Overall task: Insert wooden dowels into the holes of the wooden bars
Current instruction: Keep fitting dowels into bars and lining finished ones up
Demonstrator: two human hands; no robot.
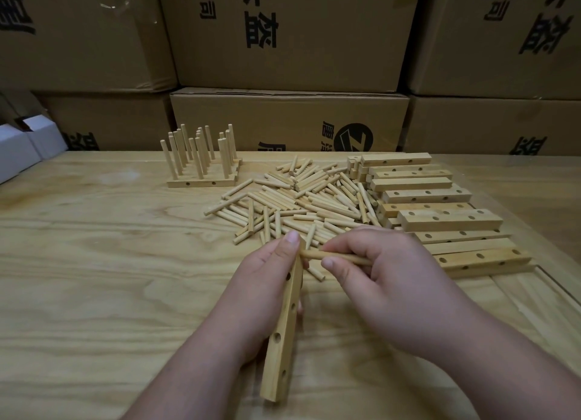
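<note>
My left hand (264,281) grips a wooden bar (281,341) with several round holes, held lengthwise and pointing away from me above the table. My right hand (374,275) pinches a wooden dowel (317,255) that lies sideways, its left tip touching the far end of the bar. A loose pile of dowels (301,199) lies just beyond my hands. To its right sits a stack of drilled bars (440,212). At the back left stand finished bars with upright dowels (201,161).
The work rests on a light wooden table (94,262). Brown cardboard boxes (289,42) are stacked along the table's far edge. Small white boxes (22,146) sit at the far left.
</note>
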